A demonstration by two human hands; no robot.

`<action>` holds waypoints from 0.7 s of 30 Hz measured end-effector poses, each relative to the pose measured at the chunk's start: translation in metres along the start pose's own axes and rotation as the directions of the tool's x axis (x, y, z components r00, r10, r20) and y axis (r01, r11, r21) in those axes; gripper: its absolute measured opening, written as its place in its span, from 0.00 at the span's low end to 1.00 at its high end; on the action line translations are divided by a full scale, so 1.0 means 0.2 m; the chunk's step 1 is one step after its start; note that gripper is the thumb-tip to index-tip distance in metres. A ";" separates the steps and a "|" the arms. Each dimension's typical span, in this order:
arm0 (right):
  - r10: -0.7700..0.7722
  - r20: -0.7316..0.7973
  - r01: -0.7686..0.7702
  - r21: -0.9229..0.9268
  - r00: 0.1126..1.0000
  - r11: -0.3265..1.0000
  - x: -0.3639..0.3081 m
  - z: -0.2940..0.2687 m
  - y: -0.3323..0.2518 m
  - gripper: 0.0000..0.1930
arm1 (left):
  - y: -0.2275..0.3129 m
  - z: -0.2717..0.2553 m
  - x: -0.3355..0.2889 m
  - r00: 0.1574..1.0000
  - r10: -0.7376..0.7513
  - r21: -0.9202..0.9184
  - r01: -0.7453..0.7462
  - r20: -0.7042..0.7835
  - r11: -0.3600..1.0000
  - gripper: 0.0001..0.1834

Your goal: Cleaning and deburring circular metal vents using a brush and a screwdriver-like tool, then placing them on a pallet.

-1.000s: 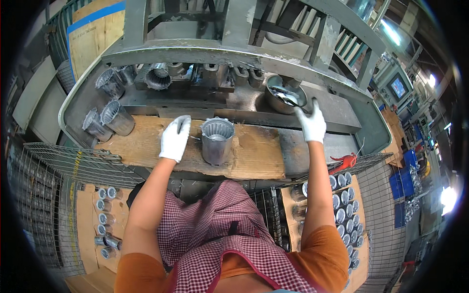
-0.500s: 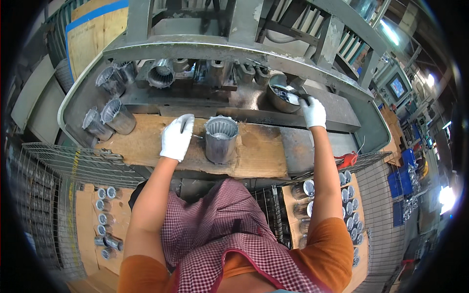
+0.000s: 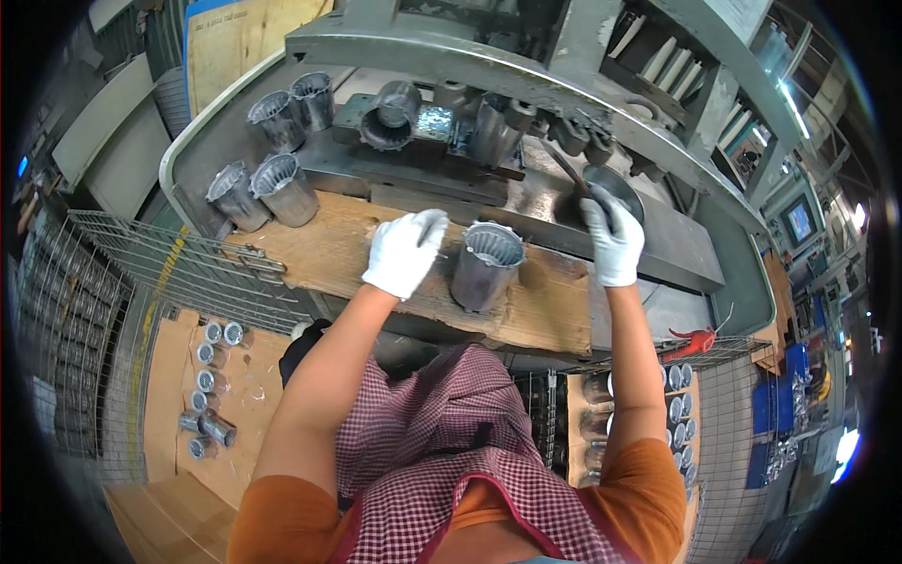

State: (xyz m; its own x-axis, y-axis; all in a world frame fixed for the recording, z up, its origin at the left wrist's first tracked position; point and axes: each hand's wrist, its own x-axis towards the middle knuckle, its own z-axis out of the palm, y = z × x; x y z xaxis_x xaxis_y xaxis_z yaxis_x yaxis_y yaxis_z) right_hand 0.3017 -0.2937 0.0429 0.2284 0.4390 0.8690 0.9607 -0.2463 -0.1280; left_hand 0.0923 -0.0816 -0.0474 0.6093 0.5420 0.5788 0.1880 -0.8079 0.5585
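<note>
On the wooden board (image 3: 357,249) in front of me stands a grey ribbed metal cup (image 3: 487,277), upright with a rough rim. Just left of it is my gloved left hand (image 3: 407,252), fingers curled together; a small thin tip shows by the fingers, too small to name. To the right, my gloved right hand (image 3: 615,235) closes around a thin dark stick (image 3: 564,167) that slants up and left. A round metal bowl (image 3: 631,186) sits just behind that hand, partly hidden by it.
Several similar cups (image 3: 287,191) stand at the left of the machine bed. Another cup (image 3: 387,122) lies sideways on the machine fixture. Wire baskets flank me, with cups on cardboard (image 3: 258,376) at left and more cups (image 3: 678,409) at right. A red-handled tool (image 3: 693,344) hangs at right.
The view has shifted, so the scene sits further right. My right hand has drawn the stick up from inside the bowl. My left hand remains beside the cup.
</note>
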 end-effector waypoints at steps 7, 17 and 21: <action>-0.098 0.324 0.168 -0.196 0.941 0.966 0.44 0.48 -0.40 0.14 | -0.01 -0.04 -0.01 0.999 0.017 -0.011 -0.018 -0.027 1.000 0.12; 0.081 0.197 -0.015 -0.319 0.977 0.948 0.56 0.60 -0.28 0.14 | -0.03 -0.07 0.02 0.998 -0.038 -0.026 0.037 -0.054 0.999 0.13; -0.131 -0.130 0.085 -0.313 0.983 0.946 0.48 0.34 -0.05 0.09 | 0.00 -0.06 0.03 0.999 -0.011 -0.026 0.010 -0.033 1.000 0.12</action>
State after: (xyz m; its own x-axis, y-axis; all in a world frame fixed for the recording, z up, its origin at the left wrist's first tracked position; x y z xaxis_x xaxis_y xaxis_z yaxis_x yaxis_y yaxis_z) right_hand 0.3243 -0.1908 0.0949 0.0780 0.3517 0.9329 0.8786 -0.4664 0.1024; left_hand 0.0855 -0.0756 -0.0370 0.5818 0.5578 0.5919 0.1740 -0.7963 0.5794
